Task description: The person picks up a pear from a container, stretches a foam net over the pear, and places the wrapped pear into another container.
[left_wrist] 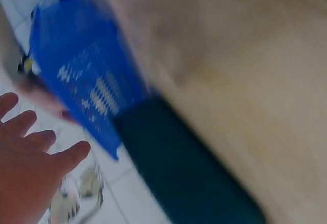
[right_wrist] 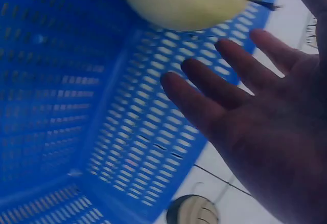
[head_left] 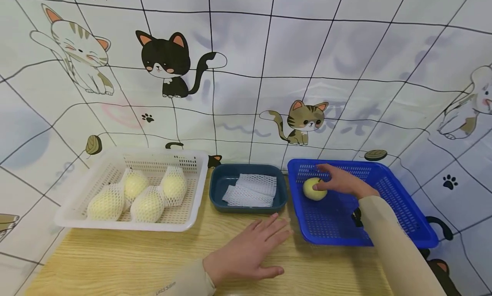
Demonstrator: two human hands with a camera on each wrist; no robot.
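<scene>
A pale yellow pear with a dark stem lies at the left end of the blue plastic basket. My right hand reaches over that basket beside the pear. In the right wrist view its fingers are spread and relaxed, a small gap from the pear. My left hand hovers palm down above the table in front of the dark teal tray, fingers extended and holding nothing. White foam net sleeves lie flat in the tray.
At the left stands a white plastic basket with several pears in foam nets. The wooden table meets a wall covering printed with cats, just behind the containers.
</scene>
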